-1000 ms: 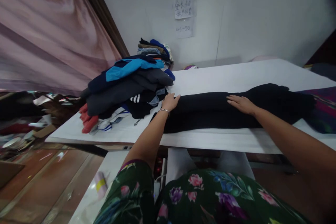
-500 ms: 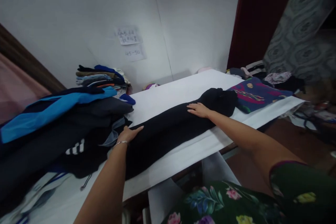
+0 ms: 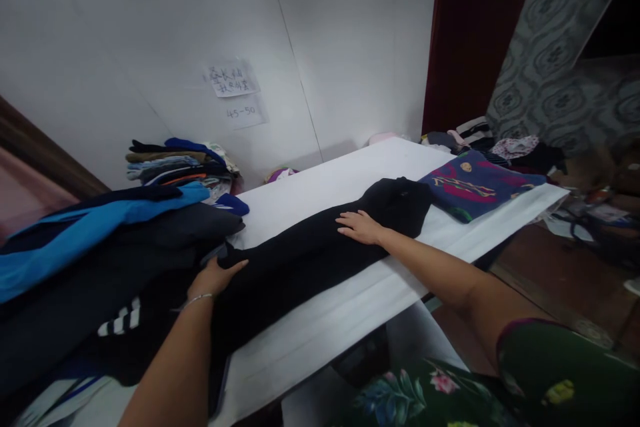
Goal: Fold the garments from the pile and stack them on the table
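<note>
Black garment (image 3: 295, 260) nearer pile (image 3: 135, 240), under grip (image 3: 361, 227)

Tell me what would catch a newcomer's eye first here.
Likely the long black garment, lying on the white table with the right hand flat on it. Next, perhaps, the colorful patterned cloth farther right, and the bright blue garment atop the clothes pile at left.

Dark green top (image 3: 475, 403), floral print. Pink bloom (image 3: 444, 382) on the front, spray of blue-green leaves (image 3: 395, 397) beside it. Right sleeve (image 3: 590, 373) is short, same green, one yellow flower (image 3: 559, 391), thin purplish piping (image 3: 501, 343) along the hem. Slim silver-coloured bracelet (image 3: 199, 299) at the base of the left hand (image 3: 214, 277). From where I'm standing, trouser leg (image 3: 415, 330) reads pale grey, plain.
</note>
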`<state>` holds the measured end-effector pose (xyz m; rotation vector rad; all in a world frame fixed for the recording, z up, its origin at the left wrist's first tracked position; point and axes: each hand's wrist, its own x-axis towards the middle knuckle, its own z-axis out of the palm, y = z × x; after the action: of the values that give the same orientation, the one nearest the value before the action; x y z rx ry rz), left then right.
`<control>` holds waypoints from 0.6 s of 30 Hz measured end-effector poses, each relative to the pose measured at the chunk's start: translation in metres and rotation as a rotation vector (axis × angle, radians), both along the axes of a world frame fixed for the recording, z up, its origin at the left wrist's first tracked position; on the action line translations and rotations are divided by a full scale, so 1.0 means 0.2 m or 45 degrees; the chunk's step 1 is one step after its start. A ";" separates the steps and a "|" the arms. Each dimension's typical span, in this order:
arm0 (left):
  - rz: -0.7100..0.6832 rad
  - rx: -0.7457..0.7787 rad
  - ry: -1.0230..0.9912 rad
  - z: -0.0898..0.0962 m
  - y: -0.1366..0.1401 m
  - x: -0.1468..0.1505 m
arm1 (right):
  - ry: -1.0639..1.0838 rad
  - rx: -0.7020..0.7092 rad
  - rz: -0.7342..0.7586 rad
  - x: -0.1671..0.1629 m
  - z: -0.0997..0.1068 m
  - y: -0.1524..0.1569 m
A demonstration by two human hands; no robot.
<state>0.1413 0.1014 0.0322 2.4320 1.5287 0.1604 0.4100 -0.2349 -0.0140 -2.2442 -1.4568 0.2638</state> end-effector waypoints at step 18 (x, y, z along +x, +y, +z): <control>-1.237 0.449 -0.303 -0.05 -0.89 0.23 | -0.078 0.456 -0.380 0.24 0.09 -0.67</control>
<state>0.1874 -0.0772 0.0223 2.9779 0.1273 0.5165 0.4584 -0.3683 0.0031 -2.1442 -1.0745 -0.1513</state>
